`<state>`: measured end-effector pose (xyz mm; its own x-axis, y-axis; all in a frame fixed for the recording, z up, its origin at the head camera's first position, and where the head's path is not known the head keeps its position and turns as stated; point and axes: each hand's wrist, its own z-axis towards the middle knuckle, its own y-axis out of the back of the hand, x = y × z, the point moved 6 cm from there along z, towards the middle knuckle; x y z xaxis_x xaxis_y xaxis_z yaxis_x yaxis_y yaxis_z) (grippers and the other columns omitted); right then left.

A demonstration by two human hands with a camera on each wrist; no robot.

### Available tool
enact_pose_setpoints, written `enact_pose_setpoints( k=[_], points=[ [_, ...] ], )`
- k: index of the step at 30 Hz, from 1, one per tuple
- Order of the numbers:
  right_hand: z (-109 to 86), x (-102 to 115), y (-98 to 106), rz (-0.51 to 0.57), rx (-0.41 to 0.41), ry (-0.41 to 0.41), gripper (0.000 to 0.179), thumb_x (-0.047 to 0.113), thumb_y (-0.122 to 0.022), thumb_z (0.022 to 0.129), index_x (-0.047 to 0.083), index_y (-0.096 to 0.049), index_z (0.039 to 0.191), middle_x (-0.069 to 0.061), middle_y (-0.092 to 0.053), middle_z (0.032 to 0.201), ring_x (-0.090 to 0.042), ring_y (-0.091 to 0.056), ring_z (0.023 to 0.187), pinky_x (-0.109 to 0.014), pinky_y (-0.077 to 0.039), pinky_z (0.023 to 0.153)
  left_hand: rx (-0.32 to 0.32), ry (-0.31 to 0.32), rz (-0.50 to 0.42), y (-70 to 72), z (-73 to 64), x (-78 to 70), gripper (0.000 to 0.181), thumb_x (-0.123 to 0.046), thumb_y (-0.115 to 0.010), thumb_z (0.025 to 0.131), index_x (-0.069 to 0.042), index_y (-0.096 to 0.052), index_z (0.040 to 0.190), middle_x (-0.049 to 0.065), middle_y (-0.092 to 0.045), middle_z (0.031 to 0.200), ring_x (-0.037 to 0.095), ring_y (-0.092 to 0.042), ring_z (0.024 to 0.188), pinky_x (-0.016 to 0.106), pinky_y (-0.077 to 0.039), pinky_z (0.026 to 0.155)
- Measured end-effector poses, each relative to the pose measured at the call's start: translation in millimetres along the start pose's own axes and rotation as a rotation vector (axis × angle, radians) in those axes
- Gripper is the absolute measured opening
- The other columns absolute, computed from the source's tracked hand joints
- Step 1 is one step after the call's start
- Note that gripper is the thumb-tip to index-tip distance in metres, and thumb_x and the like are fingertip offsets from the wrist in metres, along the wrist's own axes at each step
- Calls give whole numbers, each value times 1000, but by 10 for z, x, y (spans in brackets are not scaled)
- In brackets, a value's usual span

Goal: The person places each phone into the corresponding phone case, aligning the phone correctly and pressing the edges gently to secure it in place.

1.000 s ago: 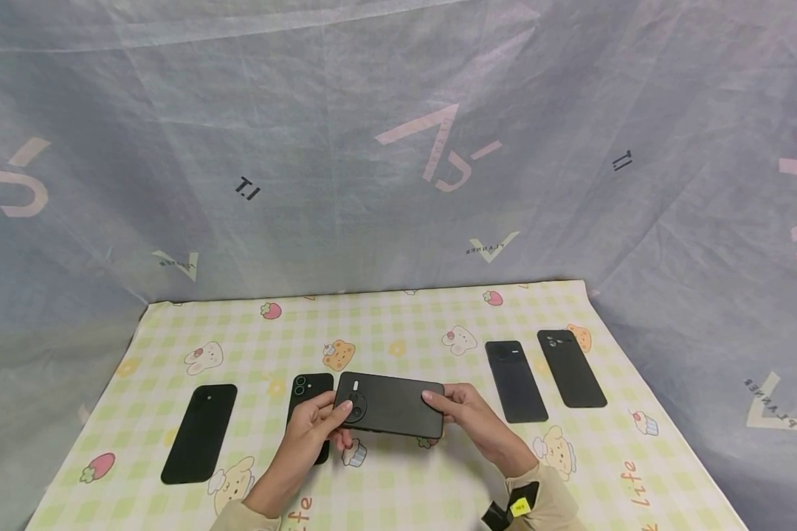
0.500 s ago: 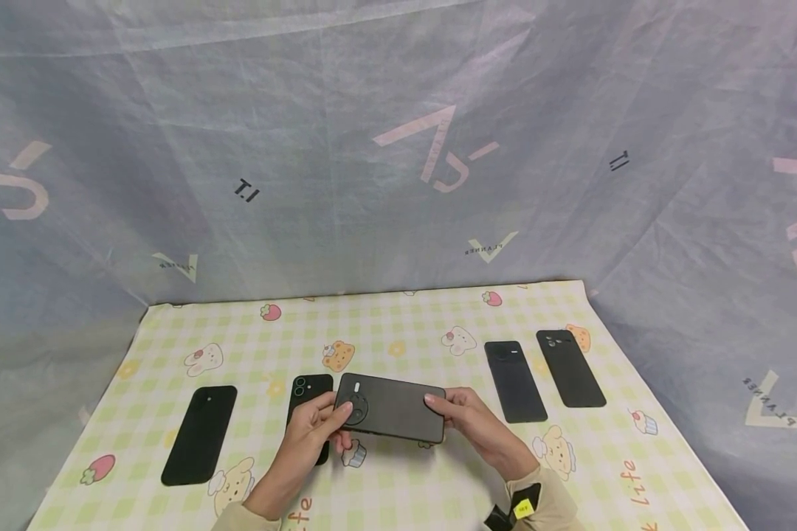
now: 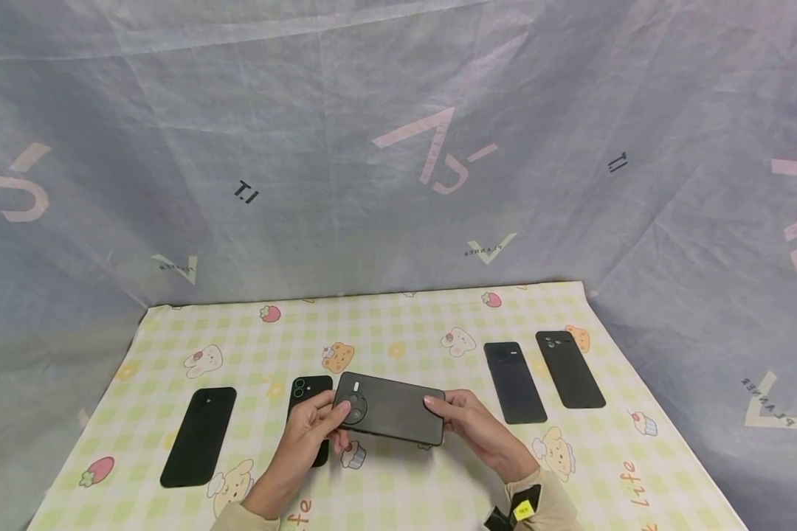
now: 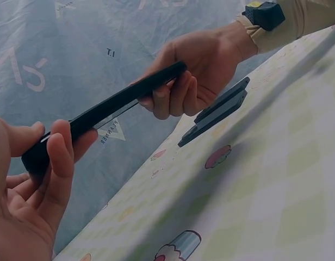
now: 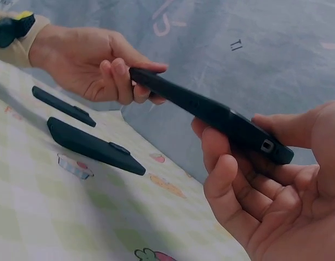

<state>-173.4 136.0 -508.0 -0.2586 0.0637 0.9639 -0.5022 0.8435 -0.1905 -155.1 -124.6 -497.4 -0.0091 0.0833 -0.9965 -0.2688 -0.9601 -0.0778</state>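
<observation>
A dark phone [image 3: 398,410] with a round camera module is held above the table, lying sideways with its back up. My left hand [image 3: 311,426] grips its camera end, thumb over the round module and fingers underneath. At the other end my right hand [image 3: 476,422] pinches the phone, thumb on the back. In the left wrist view the phone [image 4: 102,109] appears edge-on, and a thin line runs along its underside. The right wrist view shows a small opening in the end of the phone [image 5: 211,115]. A black phone [image 3: 320,385] with green-ringed lenses lies partly hidden behind my left hand.
On the checked tablecloth [image 3: 398,324], a black phone-shaped piece [image 3: 199,436] lies at the left. Two more dark ones, a phone-like piece [image 3: 515,383] and a piece with camera cutouts [image 3: 571,370], lie at the right. A grey cloth curtain [image 3: 332,147] encloses the back and sides.
The right end of the held phone has dipped slightly, and my right hand has lowered a little with it. My left hand keeps nearly the same place. The pieces on the table stay put.
</observation>
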Motion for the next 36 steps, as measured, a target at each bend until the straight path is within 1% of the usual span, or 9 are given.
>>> enact_pose_setpoints(
  k=[7, 12, 15, 25, 28, 30, 32, 34, 36],
  points=[
    [4, -34, -38, -57, 63, -16, 26, 25, -59, 112, 8, -76, 102, 3, -77, 88, -10, -69, 74, -25, -56, 69, 1, 10, -30, 21, 22, -2, 37, -23, -56, 114, 13, -61, 122, 2, -71, 71, 11, -63, 59, 24, -54, 58],
    [15, -36, -39, -105, 85, 6, 27, 25, -61, 112, 3, -77, 111, 1, -78, 93, -10, -70, 77, -25, -56, 68, -7, 15, -20, 43, 28, -12, 40, -26, -54, 115, 12, -62, 123, 3, -73, 78, 10, -61, 59, 24, -54, 57],
    [25, -31, -40, -128, 100, 33, 26, 23, -61, 111, 1, -76, 110, 1, -78, 93, -9, -71, 79, -24, -57, 67, -1, 5, -22, 40, 30, -24, 40, -25, -53, 115, 13, -63, 123, 3, -75, 82, 9, -60, 59, 22, -52, 56],
    [23, -10, -90, -141, 146, 45, 32, 20, -59, 112, -9, -73, 113, 0, -79, 90, -9, -73, 77, -26, -56, 68, 19, -3, -22, 40, 45, -26, 41, -25, -51, 116, 14, -63, 118, 2, -72, 78, 7, -57, 57, 20, -49, 54],
    [29, 4, -112, -158, 144, 33, 32, 21, -60, 111, -8, -73, 113, 3, -77, 88, -8, -69, 77, -25, -54, 72, 26, 2, -10, 38, 55, -30, 41, -26, -51, 116, 13, -65, 117, 2, -72, 78, 7, -56, 57, 20, -49, 54],
    [34, 12, -130, -174, 147, 30, 31, 21, -61, 110, -7, -73, 111, 8, -69, 80, -7, -60, 73, -24, -47, 72, 36, 13, -6, 28, 61, -33, 42, -27, -52, 115, 14, -65, 117, 2, -71, 79, 7, -56, 57, 20, -49, 54],
    [36, 18, -152, -182, 159, 33, 30, 20, -62, 109, -8, -71, 109, 10, -56, 70, -9, -48, 68, -26, -38, 69, 42, 28, -4, 17, 68, -34, 43, -27, -53, 115, 14, -65, 118, 2, -71, 80, 8, -57, 57, 20, -49, 54],
    [36, 19, -170, -186, 171, 44, 28, 18, -62, 109, -9, -70, 106, 10, -42, 66, -12, -37, 65, -29, -30, 66, 39, 49, -5, 9, 77, -28, 43, -28, -55, 114, 14, -65, 117, 2, -71, 79, 8, -57, 56, 20, -49, 54],
    [35, 16, -179, -180, 169, 53, 25, 16, -63, 108, -8, -69, 103, 10, -35, 65, -13, -33, 64, -31, -27, 66, 25, 66, -2, 4, 89, -21, 43, -28, -56, 114, 14, -66, 118, 3, -70, 80, 9, -58, 57, 20, -49, 54]
  ],
)
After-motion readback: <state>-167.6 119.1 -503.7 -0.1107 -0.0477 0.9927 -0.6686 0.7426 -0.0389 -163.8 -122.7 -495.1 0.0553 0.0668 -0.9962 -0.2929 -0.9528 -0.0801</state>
